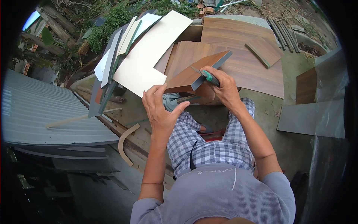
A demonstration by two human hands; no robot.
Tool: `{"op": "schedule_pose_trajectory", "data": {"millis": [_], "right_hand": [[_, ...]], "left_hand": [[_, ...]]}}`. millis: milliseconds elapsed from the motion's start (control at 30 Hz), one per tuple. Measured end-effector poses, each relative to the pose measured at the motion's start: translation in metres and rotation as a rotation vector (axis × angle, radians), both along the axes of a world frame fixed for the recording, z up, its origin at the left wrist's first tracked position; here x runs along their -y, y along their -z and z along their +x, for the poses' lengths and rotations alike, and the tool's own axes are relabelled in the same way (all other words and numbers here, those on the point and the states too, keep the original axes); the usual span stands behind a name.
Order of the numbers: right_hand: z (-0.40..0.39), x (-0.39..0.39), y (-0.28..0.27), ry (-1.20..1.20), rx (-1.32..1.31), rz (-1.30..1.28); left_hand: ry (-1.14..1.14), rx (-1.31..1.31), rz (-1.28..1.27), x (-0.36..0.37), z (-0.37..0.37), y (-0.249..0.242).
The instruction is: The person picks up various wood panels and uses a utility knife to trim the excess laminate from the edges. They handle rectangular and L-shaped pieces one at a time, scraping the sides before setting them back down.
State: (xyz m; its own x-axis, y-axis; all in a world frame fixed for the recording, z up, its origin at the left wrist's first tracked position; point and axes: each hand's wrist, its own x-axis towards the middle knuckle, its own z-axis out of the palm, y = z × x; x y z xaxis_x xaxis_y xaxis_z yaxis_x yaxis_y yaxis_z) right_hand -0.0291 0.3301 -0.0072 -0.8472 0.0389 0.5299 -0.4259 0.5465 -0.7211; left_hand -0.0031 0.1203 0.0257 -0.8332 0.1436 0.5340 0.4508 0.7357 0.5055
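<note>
My right hand (pixel 225 87) is closed around the green and black handle of a knife (pixel 211 78), whose blade points up and left over a wood-grain board (pixel 199 71). This board is tilted up in front of me, with dark grey banding along its near right edges. At the board's left end, my left hand (pixel 158 110) has its fingertips right at the corner. Its thumb is stretched away from the fingers, and nothing is gripped between them. Below the board, a grey-green cloth (pixel 170 101) lies partly hidden between the left hand and my knee.
Large wood-grain panels (pixel 257 76) lie ahead, with a smaller edged board (pixel 265 52) on top. A cream L-shaped panel (pixel 153 52) and stacked strips lean at left. A curved wooden strip (pixel 125 143) lies by a corrugated sheet (pixel 56 108). A grey panel (pixel 298 118) stands right.
</note>
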Motion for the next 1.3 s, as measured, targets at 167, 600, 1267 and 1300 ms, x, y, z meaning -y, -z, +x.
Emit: {"op": "schedule_pose_trajectory", "data": {"millis": [167, 600, 1267, 1300], "right_hand": [[0.004, 0.008, -0.01, -0.091, -0.018, 0.096], [0.034, -0.009, -0.019, 0.109, 0.085, 0.529], [-0.066, -0.112, 0.053, 0.437, 0.621, 0.268], [-0.057, -0.104, 0.055, 0.365, 0.56, 0.172]], "left_hand": [[0.199, 0.098, -0.044, -0.018, -0.039, 0.008], [0.154, 0.414, 0.265, -0.033, -0.033, 0.012], [0.08, 0.327, 0.629, -0.022, -0.043, 0.035], [0.039, 0.348, 0.858, -0.019, -0.047, 0.039]]}}
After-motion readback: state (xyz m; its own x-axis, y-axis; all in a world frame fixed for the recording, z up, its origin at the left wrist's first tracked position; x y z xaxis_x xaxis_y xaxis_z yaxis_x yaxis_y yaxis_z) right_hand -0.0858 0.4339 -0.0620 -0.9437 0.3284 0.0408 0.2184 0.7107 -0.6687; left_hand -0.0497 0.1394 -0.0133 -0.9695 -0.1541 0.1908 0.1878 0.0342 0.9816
